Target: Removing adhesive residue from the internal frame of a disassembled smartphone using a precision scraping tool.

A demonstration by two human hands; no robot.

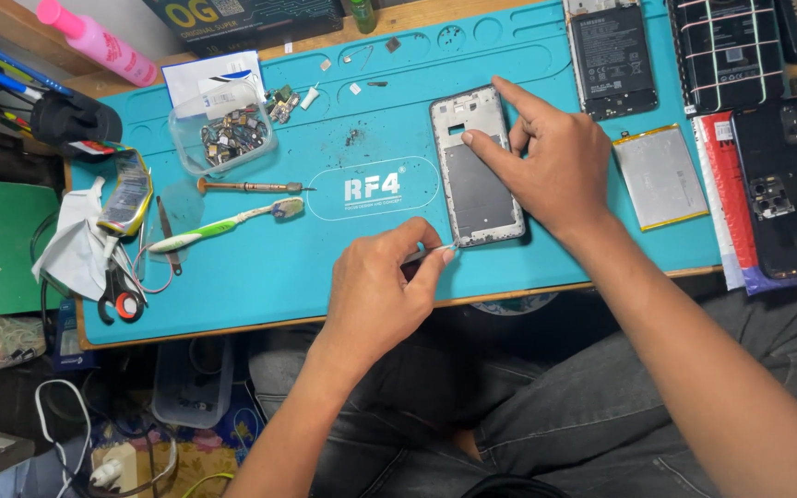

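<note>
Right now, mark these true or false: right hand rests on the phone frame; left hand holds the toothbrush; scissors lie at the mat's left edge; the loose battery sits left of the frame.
1. The right hand rests on the phone frame: true.
2. The left hand holds the toothbrush: false; it pinches a thin tool at the frame's lower corner.
3. Scissors lie at the blue mat's left edge: true.
4. The loose battery sits left of the frame: false; it lies right of it.
</note>
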